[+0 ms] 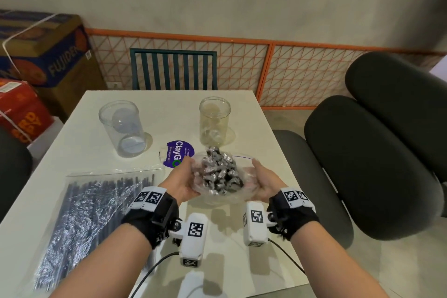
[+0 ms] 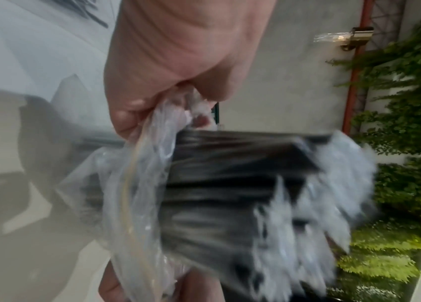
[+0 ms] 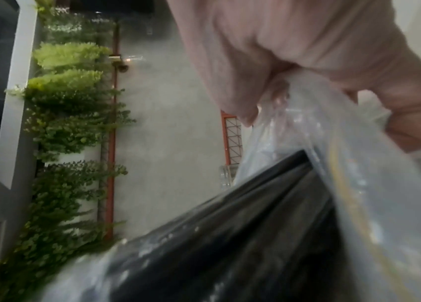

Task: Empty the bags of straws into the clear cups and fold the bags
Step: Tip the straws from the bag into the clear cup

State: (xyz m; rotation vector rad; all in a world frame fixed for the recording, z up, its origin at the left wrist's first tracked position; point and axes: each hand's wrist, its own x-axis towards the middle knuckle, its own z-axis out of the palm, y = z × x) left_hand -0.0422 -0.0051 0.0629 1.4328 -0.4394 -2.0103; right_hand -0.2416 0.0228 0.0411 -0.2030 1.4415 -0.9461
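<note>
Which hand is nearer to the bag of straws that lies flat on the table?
Left. The left hand is just right of the flat bag; the right hand is farther right, past the held bag both hands grip.

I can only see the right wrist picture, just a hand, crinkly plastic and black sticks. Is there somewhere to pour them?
Observer: Yes, two clear cups stand on the table; the nearer one is just beyond the bag.
Child: Is the other hand helping?
Observer: Yes, the left hand grips the bag's left side and the right hand its right side.
Child: Are there more straws?
Observer: Yes, a second bag of straws lies flat on the table, to the left of the left arm.
</note>
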